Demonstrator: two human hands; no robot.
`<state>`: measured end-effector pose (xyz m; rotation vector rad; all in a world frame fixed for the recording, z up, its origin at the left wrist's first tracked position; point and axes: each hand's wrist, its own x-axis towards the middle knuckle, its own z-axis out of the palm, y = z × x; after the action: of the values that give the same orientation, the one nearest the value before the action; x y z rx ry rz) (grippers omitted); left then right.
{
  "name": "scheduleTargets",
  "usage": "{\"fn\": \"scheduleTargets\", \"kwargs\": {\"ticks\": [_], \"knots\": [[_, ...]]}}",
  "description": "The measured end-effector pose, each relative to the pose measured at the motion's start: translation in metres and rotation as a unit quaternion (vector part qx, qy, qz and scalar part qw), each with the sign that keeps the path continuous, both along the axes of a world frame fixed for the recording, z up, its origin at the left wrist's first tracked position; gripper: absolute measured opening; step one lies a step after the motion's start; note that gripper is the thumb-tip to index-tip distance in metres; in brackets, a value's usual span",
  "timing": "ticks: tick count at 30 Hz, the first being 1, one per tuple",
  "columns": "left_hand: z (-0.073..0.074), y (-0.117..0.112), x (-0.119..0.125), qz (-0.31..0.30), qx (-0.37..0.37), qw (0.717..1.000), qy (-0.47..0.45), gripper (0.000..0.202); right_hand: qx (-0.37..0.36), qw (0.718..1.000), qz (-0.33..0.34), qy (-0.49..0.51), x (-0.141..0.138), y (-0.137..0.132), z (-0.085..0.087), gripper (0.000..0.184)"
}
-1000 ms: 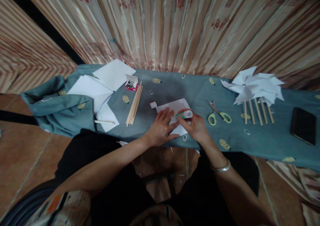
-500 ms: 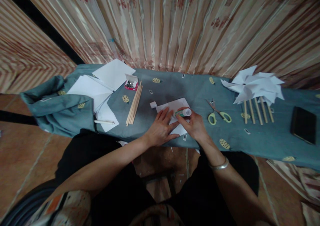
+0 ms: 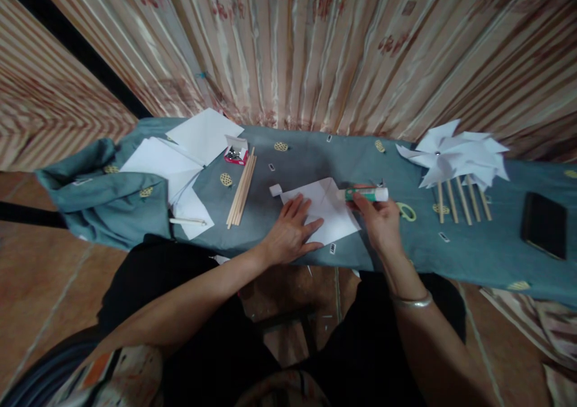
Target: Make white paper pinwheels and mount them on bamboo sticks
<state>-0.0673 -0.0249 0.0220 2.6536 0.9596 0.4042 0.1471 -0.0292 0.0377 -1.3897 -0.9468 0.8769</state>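
Note:
My left hand (image 3: 291, 231) lies flat with fingers spread on the near left part of a white paper square (image 3: 331, 211) on the blue-green cloth. My right hand (image 3: 378, 220) is closed round a green and white glue stick (image 3: 366, 195), held on its side just past the paper's right corner. The stick's white cap (image 3: 275, 189) lies left of the paper. Yellow-handled scissors (image 3: 407, 211) are partly hidden behind my right hand.
Wooden sticks (image 3: 242, 187) and a small red box of pins (image 3: 236, 152) lie left of the paper, with white sheets (image 3: 180, 154) further left. Several white paper pinwheels on sticks (image 3: 455, 160) lie at the right, beside a black phone (image 3: 544, 225). A striped curtain hangs behind.
My right hand has moved right off the paper with the glue stick, uncovering the paper's right part. My left hand stays pressed on the paper.

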Motion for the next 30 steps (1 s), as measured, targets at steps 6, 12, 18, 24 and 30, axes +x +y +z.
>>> {"fn": "scheduleTargets", "kwargs": {"ticks": [6, 12, 18, 24, 30], "knots": [[0.002, -0.001, -0.001, -0.003, 0.008, 1.0, -0.011, 0.06, -0.033, 0.984, 0.021, 0.173, 0.02, 0.006, -0.003, 0.031], [0.015, 0.013, -0.014, 0.011, 0.043, 0.997, -0.061, 0.06, -0.053, 0.973, 0.094, 0.204, 0.022, 0.009, -0.008, 0.038], [0.013, 0.052, -0.045, 0.154, 0.039, 0.983, -0.091, 0.05, -0.078, 0.943, 0.071, 0.317, 0.008, 0.009, -0.005, 0.032], [0.01, 0.069, -0.053, 0.203, -0.042, 0.969, -0.135, 0.03, -0.09, 0.928, 0.071, 0.355, -0.003, 0.006, -0.006, 0.026], [0.026, 0.046, -0.037, 0.152, -0.136, 0.945, -0.254, 0.027, -0.082, 0.918, 0.118, 0.37, -0.009, 0.003, -0.001, 0.032]]}}
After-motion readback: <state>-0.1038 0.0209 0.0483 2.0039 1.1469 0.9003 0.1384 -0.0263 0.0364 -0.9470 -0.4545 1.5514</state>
